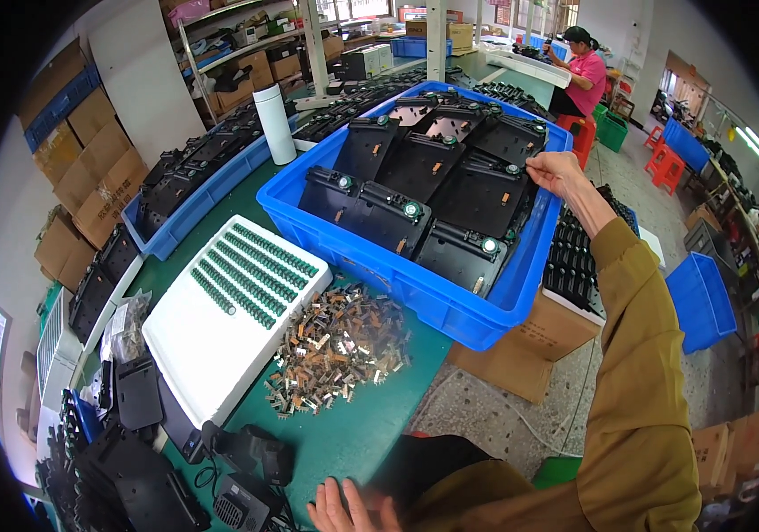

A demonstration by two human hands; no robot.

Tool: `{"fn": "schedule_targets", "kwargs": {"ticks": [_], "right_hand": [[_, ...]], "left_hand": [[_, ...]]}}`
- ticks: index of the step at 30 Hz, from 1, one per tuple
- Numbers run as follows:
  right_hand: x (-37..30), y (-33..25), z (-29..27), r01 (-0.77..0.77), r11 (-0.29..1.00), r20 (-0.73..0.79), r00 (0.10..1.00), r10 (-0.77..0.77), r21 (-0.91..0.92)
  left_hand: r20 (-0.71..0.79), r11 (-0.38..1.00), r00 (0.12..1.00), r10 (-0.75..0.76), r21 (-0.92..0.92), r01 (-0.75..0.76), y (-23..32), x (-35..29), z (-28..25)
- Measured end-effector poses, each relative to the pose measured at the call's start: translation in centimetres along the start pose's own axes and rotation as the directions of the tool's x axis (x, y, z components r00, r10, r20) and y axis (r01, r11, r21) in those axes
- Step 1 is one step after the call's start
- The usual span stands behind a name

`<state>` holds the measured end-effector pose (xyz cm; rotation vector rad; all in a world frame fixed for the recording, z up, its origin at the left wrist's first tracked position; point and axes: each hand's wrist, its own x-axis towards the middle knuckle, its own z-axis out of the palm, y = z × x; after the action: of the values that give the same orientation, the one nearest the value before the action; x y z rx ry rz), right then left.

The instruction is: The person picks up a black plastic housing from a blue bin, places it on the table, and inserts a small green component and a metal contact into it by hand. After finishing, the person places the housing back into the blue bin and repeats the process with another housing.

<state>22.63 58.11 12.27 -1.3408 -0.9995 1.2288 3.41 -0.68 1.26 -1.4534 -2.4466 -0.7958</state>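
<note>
My right hand (558,174) reaches out over a blue plastic bin (477,324), its fingers pinched at the edge of a black plastic panel (478,197). More such panels lie in the bin, overlapping, each with a round silver-green part and a small copper-coloured piece. My left hand (353,507) rests at the table's near edge with its fingers stretched out, holding nothing. Close to it is a black device with cords (245,501). Beyond lies a loose heap of small metal slide-switch-like parts (337,350), beside a white foam tray (198,341) bearing rows of small green parts.
A white bottle (274,126) stands behind the tray, near a long blue tray (220,186) of black panels. Black parts (136,470) crowd the left corner. A cardboard box (521,355) sits below the bin's right side. A person in pink (587,78) works farther back.
</note>
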Motion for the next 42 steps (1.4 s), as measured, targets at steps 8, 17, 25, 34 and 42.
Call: {"fn": "schedule_targets", "kwargs": {"ticks": [8, 17, 25, 34, 42], "right_hand": [[-1.1, -0.9, -1.5, 0.070, 0.996, -0.011, 0.997, -0.070, 0.054], [-0.8, -0.7, -1.5, 0.074, 0.997, 0.016, 0.997, -0.075, 0.026], [0.4, 0.0, -1.6, -0.024, 1.000, 0.023, 0.999, 0.024, 0.004], [-1.0, 0.4, -0.3, 0.103, 0.991, 0.102, 0.990, -0.095, -0.080], [-3.8, -3.4, -2.9, 0.576, 0.769, 0.231, 0.817, -0.529, -0.277]], "left_hand": [[0.014, 1.000, 1.000, -0.014, 0.009, 0.014, 0.1, 0.1, -0.2], [0.003, 1.000, 1.000, 0.005, 0.018, -0.005, -0.2, 0.0, -0.1], [0.001, 1.000, 1.000, -0.005, -0.008, 0.005, 0.1, 0.1, -0.2], [-0.020, 1.000, 1.000, -0.022, 0.007, 0.022, -0.2, -0.1, 0.1], [0.005, 0.996, 1.000, -0.024, -0.084, 0.024, -0.4, 0.6, 0.6]]}}
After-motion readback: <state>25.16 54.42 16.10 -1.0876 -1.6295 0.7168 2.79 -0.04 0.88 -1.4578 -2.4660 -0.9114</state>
